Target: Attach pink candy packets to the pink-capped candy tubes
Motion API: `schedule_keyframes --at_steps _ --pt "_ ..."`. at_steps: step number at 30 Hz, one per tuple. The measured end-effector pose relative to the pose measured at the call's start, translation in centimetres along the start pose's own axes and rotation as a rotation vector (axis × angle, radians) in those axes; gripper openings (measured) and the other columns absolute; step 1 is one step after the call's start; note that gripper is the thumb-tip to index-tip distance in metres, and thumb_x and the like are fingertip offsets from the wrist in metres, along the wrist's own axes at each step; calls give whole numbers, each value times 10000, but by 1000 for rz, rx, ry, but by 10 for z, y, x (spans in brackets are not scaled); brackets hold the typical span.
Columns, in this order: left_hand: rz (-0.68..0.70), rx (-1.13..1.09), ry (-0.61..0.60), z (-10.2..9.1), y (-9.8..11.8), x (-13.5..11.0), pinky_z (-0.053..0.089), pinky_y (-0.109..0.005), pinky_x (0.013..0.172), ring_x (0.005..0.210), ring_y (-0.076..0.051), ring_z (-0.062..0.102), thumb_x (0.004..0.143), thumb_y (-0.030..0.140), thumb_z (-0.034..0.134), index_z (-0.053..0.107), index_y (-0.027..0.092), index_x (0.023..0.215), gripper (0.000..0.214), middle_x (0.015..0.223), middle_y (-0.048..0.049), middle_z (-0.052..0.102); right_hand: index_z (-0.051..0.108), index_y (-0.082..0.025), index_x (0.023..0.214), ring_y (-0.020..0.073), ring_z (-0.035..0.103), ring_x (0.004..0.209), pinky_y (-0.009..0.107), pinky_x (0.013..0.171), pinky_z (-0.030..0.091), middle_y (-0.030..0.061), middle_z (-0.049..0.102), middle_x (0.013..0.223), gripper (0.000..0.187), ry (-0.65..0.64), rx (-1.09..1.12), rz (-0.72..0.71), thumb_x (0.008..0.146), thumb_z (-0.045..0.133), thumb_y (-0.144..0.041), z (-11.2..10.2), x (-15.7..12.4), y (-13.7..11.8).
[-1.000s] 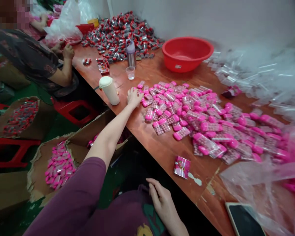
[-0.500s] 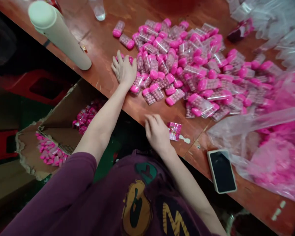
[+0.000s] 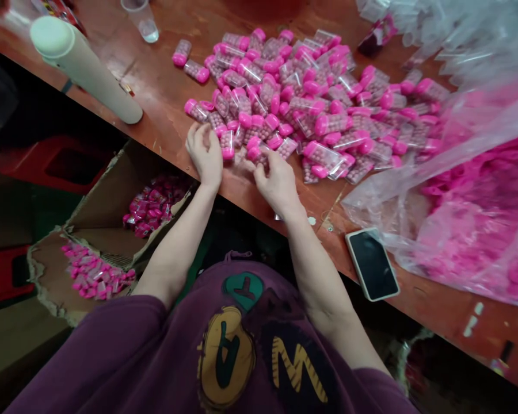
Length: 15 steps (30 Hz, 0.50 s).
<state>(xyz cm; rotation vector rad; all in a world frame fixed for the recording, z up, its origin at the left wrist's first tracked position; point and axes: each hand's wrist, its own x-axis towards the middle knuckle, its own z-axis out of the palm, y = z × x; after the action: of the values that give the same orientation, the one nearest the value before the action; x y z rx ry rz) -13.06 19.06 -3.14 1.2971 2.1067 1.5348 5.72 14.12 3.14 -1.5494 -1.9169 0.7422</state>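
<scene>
A large heap of small clear containers [image 3: 285, 80] with pink caps and pale pink candy balls inside covers the table. My left hand [image 3: 204, 156] rests at the heap's near left edge, fingers loosely bent and thumb apart, beside a container [image 3: 227, 145] with its pink cap toward me. At the heap's front edge my right hand [image 3: 277, 183] is closed, thumb and fingers around a pink-capped candy container [image 3: 255, 150]. Its grip is partly hidden by the fingers.
A pale bottle [image 3: 90, 75] and a plastic cup [image 3: 143, 22] stand at the left. A phone [image 3: 372, 264] lies at the table edge, near a clear bag of pink pieces [image 3: 470, 230]. Below left, a cardboard box [image 3: 99, 230] holds pink packets. Clear empty tubes [image 3: 461, 34] lie far right.
My left hand has drawn back toward me from the heap's left side. My right hand has moved up from the table edge to the containers. The small packet is now mostly hidden behind my right arm.
</scene>
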Motion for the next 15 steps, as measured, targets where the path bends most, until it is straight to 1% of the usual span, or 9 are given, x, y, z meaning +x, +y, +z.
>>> schedule_keyframes --at_steps 2,4,6,8,9,11,13,15 --pt "121 -27 -40 -20 18 -45 380 -444 1267 1403 -262 568 1026 248 573 726 206 1163 209 1389 -126 669 692 -184 1216 202 677 878 398 893 579 61 757 1014 292 32 303 80 941 597 -199 -19 -18 9" --pt "238 -46 -109 -36 35 -91 433 -448 1220 1333 -259 605 1036 280 568 730 214 1142 204 1309 -123 703 685 -214 1146 153 654 770 333 783 581 10 732 922 225 12 604 198 940 652 -297 -37 -42 17" --pt "329 -29 -176 -44 48 -129 464 -455 1187 1313 -261 618 1055 302 537 734 218 1123 225 1261 -120 731 667 -226 1108 120 648 717 281 705 571 -11 721 889 241 -18 866 305 919 713 -369 -51 -69 25" --pt "403 23 -271 -46 56 -157 461 -475 1186 1348 -276 612 1069 313 500 743 214 1126 268 1256 -122 753 652 -228 1091 99 650 677 244 651 556 -21 726 871 300 -27 1047 386 875 779 -392 -61 -95 33" --pt "444 57 -336 -45 59 -167 446 -489 1196 1384 -290 597 1070 320 491 746 205 1157 293 1291 -130 755 643 -228 1090 92 651 660 232 633 549 -28 726 852 329 -16 1106 417 853 805 -389 -65 -108 38" --pt "531 138 -501 -41 62 -181 403 -521 1220 1477 -329 538 1067 345 491 728 176 1291 367 1448 -160 705 622 -236 1137 88 668 645 221 626 552 -40 732 834 405 10 1179 471 825 839 -378 -71 -132 47" --pt "600 229 -669 -36 64 -188 360 -553 1236 1560 -361 456 1068 366 486 654 147 1452 473 1614 -186 580 602 -245 1214 91 700 649 218 624 560 -44 741 862 488 23 1205 510 815 857 -361 -74 -155 57" --pt "628 314 -778 -34 66 -190 323 -578 1248 1613 -370 386 1082 365 461 588 147 1546 528 1686 -184 491 598 -246 1250 95 726 642 217 597 553 -43 742 905 527 22 1198 538 807 866 -343 -74 -176 64"
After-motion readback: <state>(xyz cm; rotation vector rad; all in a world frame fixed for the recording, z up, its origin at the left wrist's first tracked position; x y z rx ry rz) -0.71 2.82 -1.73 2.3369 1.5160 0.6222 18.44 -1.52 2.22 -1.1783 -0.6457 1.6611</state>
